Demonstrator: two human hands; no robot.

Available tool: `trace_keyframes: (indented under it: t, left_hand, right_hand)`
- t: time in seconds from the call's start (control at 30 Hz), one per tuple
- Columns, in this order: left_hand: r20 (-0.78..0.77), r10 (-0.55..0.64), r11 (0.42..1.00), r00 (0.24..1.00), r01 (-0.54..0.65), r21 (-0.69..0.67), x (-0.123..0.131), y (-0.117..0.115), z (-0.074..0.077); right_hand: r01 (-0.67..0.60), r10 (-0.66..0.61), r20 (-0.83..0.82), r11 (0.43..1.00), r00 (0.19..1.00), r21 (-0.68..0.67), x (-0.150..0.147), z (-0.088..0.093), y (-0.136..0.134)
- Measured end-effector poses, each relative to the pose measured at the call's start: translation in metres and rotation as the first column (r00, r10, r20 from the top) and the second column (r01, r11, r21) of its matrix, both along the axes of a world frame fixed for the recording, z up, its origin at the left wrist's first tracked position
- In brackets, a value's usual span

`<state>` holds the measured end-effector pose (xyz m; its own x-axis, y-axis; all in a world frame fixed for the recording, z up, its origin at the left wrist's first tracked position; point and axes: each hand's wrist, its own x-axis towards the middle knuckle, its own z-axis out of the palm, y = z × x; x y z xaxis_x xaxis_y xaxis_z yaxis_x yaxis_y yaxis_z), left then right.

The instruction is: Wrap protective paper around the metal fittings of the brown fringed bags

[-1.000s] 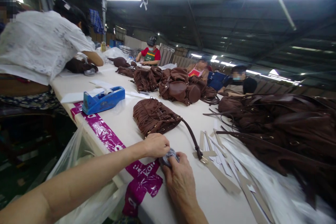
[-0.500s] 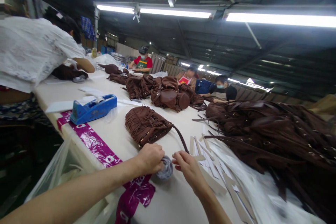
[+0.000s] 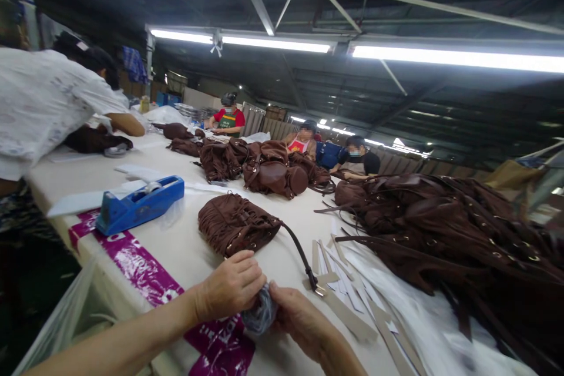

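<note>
My left hand (image 3: 231,288) and my right hand (image 3: 297,317) meet near the front edge of a long pale table (image 3: 185,247). Both close around a small grey wad of cloth or yarn (image 3: 259,314) held between them. Just beyond my hands lies a brown fringed bag (image 3: 233,223) with a dark strap (image 3: 299,252) that ends in a buckle beside my right hand.
A blue tape dispenser (image 3: 138,202) stands at left, near magenta printed plastic (image 3: 132,264) draped over the edge. Grey card strips (image 3: 352,299) lie at right. More brown bags (image 3: 440,229) are heaped on the right and middle. A person in white (image 3: 44,100) leans over the table; others sit farther back.
My right hand, which had pulled away from the grey wad half a second ago, has come back onto it. The view has tilted up slightly.
</note>
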<state>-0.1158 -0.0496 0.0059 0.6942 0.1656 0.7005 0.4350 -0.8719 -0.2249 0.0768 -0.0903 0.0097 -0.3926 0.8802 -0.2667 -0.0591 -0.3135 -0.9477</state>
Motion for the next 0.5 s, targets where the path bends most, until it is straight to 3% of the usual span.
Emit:
trace_keyframes:
  t: [0.17, 0.23, 0.33, 0.4, 0.43, 0.5]
  left_hand:
    - [0.042, -0.002, 0.999, 0.999, 0.004, -0.036, -0.003, 0.000, 0.003]
    - [0.122, 0.054, 0.996, 0.991, -0.044, -0.079, -0.004, -0.006, 0.005]
    - [0.363, 0.250, 0.933, 0.897, -0.122, -0.340, -0.002, -0.030, 0.002]
    - [0.473, 0.403, 0.771, 0.783, -0.012, -0.636, 0.002, -0.050, -0.004]
    - [0.487, 0.460, 0.648, 0.742, 0.095, -0.756, 0.004, -0.059, -0.008]
    - [0.513, 0.537, 0.407, 0.670, 0.327, -0.853, 0.007, -0.071, -0.016]
  right_hand:
    - [0.095, -0.092, -0.276, 0.995, 0.957, -0.003, -0.014, -0.010, -0.002]
    - [0.158, -0.142, -0.351, 0.987, 0.926, 0.017, -0.023, -0.015, -0.003]
    - [0.219, -0.178, -0.366, 0.973, 0.913, 0.074, -0.031, -0.022, -0.005]
    - [0.239, -0.174, -0.323, 0.956, 0.930, 0.172, -0.033, -0.025, -0.009]
    - [0.248, -0.176, -0.281, 0.937, 0.944, 0.245, -0.034, -0.025, -0.012]
    - [0.240, -0.200, -0.135, 0.868, 0.970, 0.435, -0.037, -0.025, -0.016]
